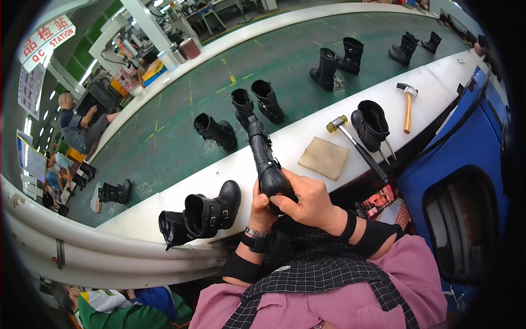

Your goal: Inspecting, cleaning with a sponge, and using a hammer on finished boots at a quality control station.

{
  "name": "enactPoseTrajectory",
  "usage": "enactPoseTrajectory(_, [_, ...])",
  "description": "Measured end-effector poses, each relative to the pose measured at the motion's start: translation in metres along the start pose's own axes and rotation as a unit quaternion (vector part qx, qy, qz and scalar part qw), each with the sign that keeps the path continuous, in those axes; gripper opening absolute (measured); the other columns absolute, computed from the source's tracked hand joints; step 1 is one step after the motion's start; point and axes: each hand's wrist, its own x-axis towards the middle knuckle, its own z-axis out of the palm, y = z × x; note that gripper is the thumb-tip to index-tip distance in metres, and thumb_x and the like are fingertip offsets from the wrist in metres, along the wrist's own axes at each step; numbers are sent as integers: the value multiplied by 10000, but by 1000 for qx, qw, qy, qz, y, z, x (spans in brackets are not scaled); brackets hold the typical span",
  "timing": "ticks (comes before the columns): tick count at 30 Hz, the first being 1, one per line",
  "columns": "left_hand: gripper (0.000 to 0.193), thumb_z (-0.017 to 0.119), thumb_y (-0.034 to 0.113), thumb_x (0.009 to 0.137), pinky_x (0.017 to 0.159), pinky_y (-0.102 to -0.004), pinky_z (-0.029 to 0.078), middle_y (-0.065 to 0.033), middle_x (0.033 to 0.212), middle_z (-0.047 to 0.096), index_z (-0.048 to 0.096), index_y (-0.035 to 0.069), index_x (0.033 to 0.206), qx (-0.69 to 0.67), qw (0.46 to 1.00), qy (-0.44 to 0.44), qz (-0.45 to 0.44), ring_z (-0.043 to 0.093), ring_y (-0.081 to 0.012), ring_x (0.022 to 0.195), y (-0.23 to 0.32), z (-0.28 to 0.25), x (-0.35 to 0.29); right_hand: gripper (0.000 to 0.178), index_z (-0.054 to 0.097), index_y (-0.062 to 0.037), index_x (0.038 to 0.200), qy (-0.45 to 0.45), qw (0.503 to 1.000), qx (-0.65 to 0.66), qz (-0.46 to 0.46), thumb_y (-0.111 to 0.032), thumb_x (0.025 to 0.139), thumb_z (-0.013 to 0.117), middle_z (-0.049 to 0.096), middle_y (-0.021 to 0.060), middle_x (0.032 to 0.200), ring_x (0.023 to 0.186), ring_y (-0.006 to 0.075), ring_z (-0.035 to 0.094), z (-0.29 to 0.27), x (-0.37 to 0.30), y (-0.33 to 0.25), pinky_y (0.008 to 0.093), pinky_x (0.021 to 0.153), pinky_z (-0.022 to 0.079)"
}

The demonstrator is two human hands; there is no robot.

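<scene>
Both of my hands grip a black buckled boot [264, 159], its rounded toe toward me and its shaft pointing away over the green conveyor. On the toe's left side, my left hand [264, 213] has its fingers wrapped round it. My right hand [311, 202] holds the other side, and both thumbs press on the toe. To the left, two black boots [211, 215] lie on the white ledge. A tan square pad [324, 158] lies right of the held boot, with a yellow-headed mallet [359, 145] beside it.
Further right on the white ledge [422, 82] are an upright black boot [373, 123] and a wooden-handled hammer [407, 107]. Several boots stand along the green conveyor [181, 137]. A blue machine [438, 203] is close on my right. People sit at the far left.
</scene>
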Motion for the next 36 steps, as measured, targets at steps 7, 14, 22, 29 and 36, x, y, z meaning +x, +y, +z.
enactPoseTrajectory(7, [926,785,225,555,952,-352,454,-106,1209,525,362,26,1355,285,953,-30,97,561,-213,1081,14,-1,13,451,611,39,1063,-21,998,20,63,-294,774,708,659,214,881,781,342,673,-11,2,6,374,684,535])
enactPoseTrajectory(14, [956,679,-35,482,1039,-350,385,-94,1255,532,378,38,1387,309,950,-31,10,513,-235,1177,26,-20,24,356,618,17,1036,-70,997,-27,33,-126,717,686,621,179,876,853,367,615,-3,-12,31,414,760,509])
enactPoseTrajectory(22, [1029,710,-34,522,1067,-324,332,-92,1293,479,292,22,1461,376,923,-82,11,457,-227,1230,2,-48,14,574,475,14,1086,288,922,-249,73,-179,665,815,519,153,988,899,312,532,-102,-41,60,390,797,454])
enactPoseTrajectory(29, [1069,854,69,529,974,-331,434,-65,1195,533,294,26,1439,399,909,-117,10,539,-192,1091,6,-28,24,385,662,41,858,191,931,-273,150,-338,801,700,647,243,712,708,410,653,-172,37,104,427,648,520])
enactPoseTrajectory(36, [1143,834,68,532,1025,-347,399,-111,1264,508,207,5,1486,338,934,-116,4,521,-225,1156,-9,-12,50,320,679,43,828,150,950,25,274,-276,841,671,642,86,640,471,154,603,-181,94,61,272,394,463])
